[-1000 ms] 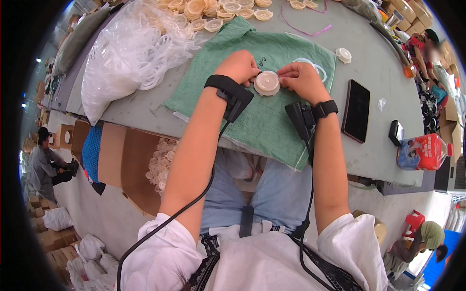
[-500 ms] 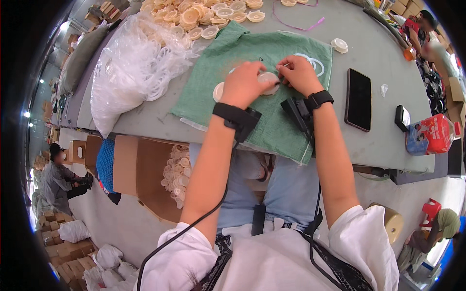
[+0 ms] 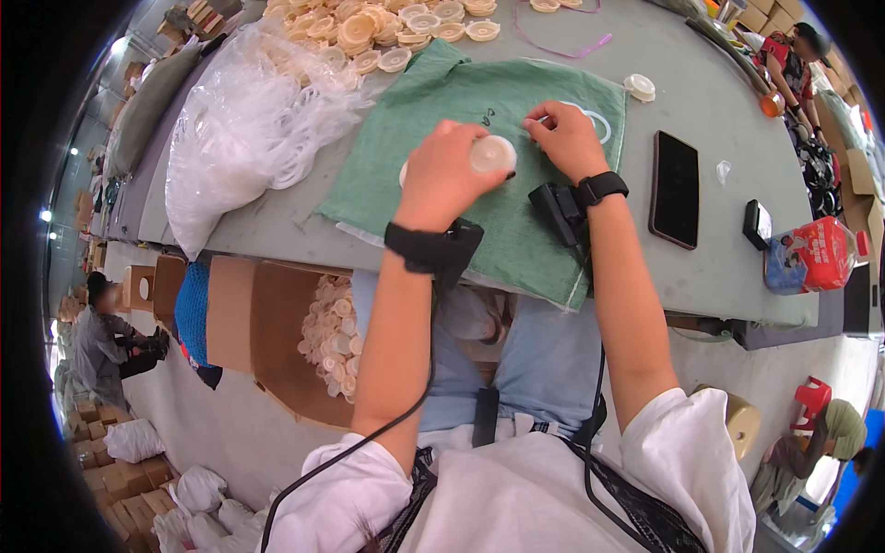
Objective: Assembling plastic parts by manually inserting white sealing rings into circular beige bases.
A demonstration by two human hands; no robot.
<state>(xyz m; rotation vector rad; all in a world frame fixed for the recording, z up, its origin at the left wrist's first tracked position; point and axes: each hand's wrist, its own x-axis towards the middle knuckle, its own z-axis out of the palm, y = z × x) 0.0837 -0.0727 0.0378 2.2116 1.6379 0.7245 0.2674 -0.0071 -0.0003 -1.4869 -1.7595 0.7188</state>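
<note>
Round cap [image 3: 492, 155] sits in left hand [image 3: 444, 175], seemingly between thumb and fingers.

The round disc [image 3: 493, 155] in my left hand [image 3: 444, 175] looks like smooth plastic, pale and a little shiny. Under my hands, the green sheet [image 3: 516, 230] seems to be woven plastic, rough and creased. The clear bag [image 3: 244, 129] is thin plastic film, wrinkled and glossy. My phone [image 3: 675, 189] has a smooth, dark, glossy face. The grey tabletop [image 3: 719, 286] appears rather matt. The open box [image 3: 230, 313] is of matt brown cardboard, and my trousers [image 3: 544, 350] are of blue denim cloth.
</note>
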